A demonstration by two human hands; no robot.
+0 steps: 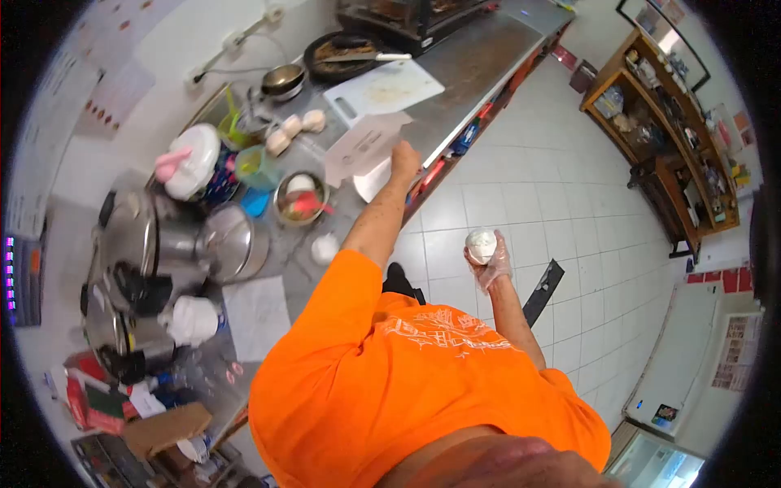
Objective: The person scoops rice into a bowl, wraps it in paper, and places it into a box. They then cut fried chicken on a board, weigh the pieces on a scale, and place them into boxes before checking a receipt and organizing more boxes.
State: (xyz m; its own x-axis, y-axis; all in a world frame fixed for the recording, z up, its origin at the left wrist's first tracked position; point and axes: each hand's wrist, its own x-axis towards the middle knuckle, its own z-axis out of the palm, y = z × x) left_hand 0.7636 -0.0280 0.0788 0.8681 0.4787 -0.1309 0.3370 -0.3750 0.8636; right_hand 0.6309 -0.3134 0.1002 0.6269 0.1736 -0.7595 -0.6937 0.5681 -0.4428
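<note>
My left hand [404, 160] reaches over the counter, its fingers closed at the edge of a white printed cardboard sheet [364, 148] that stands tilted up. Another white piece [370, 184] shows below it by the forearm. Out over the floor, my right hand [498, 262] wears a clear plastic glove and is wrapped round a smooth white ball [481, 244]. A similar white ball [325, 249] rests on the counter beside my left forearm. Close by, a metal bowl [281, 203] contains a white round piece and a red utensil.
A white cutting board [386, 91] and a dark pan [325, 71] with a knife [366, 57] across it are farther along the counter. Several pale round pieces [291, 125] sit near a small metal bowl [283, 81]. Large pots [130, 228] crowd the left; wooden shelves [663, 122] stand right.
</note>
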